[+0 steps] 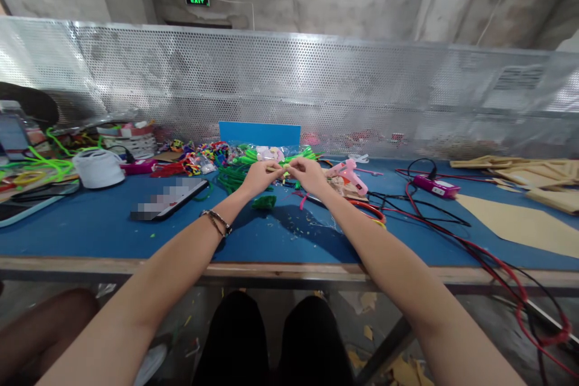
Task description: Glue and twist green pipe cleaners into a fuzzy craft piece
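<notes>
My left hand and my right hand meet above the middle of the table, fingertips pinched. Between them is a small yellow-green piece, mostly hidden by the fingers, so its kind is unclear. Dark green pipe cleaners lie just left of my left hand, and a dark green fuzzy bit sits below it. Behind both hands are bright green pipe cleaners and clear plastic wrapping. A pink glue gun rests close to my right hand.
On the left lie a phone, a white roll and colourful bundles. Cables, a purple box and cardboard occupy the right. A perforated metal screen closes off the back. Another person's leg shows lower left.
</notes>
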`<state>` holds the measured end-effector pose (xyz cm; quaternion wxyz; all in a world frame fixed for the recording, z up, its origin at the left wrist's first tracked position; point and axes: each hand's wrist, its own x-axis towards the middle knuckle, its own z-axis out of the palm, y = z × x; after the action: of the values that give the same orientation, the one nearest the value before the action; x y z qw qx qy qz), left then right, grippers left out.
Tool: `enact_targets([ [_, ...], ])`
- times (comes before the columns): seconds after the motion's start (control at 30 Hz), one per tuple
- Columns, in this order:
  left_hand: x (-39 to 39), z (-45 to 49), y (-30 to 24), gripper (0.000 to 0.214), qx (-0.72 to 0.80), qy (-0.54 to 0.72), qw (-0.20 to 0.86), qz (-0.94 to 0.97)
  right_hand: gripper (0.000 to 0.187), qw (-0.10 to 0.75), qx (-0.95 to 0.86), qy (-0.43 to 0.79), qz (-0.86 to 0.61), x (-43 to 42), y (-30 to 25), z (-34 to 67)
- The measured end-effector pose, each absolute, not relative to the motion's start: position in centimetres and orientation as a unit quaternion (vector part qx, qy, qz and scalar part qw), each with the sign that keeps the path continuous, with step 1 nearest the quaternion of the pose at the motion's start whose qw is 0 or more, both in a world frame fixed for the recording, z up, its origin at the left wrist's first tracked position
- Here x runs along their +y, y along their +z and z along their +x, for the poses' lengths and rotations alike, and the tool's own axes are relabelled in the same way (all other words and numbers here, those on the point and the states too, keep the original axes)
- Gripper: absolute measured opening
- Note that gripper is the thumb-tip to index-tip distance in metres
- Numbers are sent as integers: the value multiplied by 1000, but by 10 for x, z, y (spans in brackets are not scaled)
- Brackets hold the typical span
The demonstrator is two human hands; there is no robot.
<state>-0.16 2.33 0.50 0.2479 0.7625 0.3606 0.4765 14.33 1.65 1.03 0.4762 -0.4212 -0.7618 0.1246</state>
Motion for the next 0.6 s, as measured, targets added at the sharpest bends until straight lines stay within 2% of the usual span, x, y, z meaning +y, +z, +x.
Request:
enact_targets([
  [0.1,22,-2,5,17,377,466,238,764,8,437,-785,43,-437,10,15,143],
  [0.23,21,-1,4,12,360,461,187,789,13,323,-821,-88,-462,3,19,142],
  [0.33,21,0,3,10,348,458,169,800,15,267,-821,-130,-488,0,18,141],
  [0.47,22,-1,2,7,349,444,154,811,17,262,-823,-124,-489,0,15,138],
  [0.6,23,-3,4,11,329,463,147,810,12,305,-818,-98,-477,3,15,138],
])
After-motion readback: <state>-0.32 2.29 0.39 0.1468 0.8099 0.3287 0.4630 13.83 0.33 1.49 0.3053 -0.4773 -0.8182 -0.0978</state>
